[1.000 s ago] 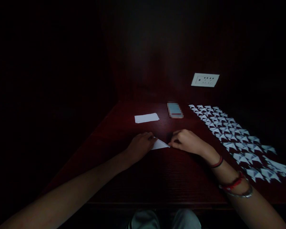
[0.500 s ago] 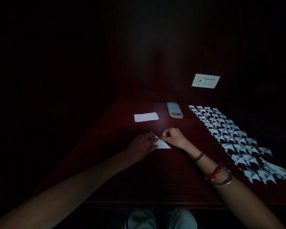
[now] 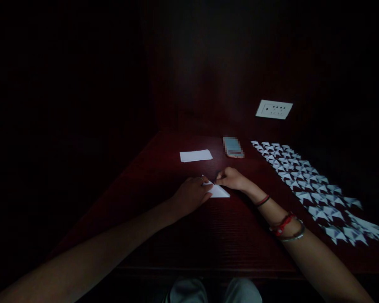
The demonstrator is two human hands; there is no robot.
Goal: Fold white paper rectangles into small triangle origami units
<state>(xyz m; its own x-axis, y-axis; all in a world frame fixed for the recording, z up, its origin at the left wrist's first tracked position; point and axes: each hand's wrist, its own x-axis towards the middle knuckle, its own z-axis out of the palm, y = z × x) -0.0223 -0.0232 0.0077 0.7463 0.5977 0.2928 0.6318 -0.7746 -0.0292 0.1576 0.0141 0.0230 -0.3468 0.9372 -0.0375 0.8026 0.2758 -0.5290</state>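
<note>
A small white sheet of paper [image 3: 220,193], folded to a slanted, triangular shape, lies on the dark red table in front of me. My left hand [image 3: 192,192] holds its left part down against the tabletop, thumb and fingers resting on it and hiding that side. At the upper slanted edge of the paper is my right hand [image 3: 232,178], its fingers curled closed in a pinch on that edge. The fingertips of this hand are partly hidden and dim.
Beyond my hands lies a stack of white paper strips [image 3: 196,155], with a blurred-out phone [image 3: 233,147] to its right. Rows of folded white paper pieces [image 3: 303,171] cover the table's right side. A socket plate [image 3: 274,109] is on the back wall.
The whole view has shifted slightly. My right hand has stayed at the slanted edge of the paper with its fingers curled; my left hand keeps pressing the paper.
</note>
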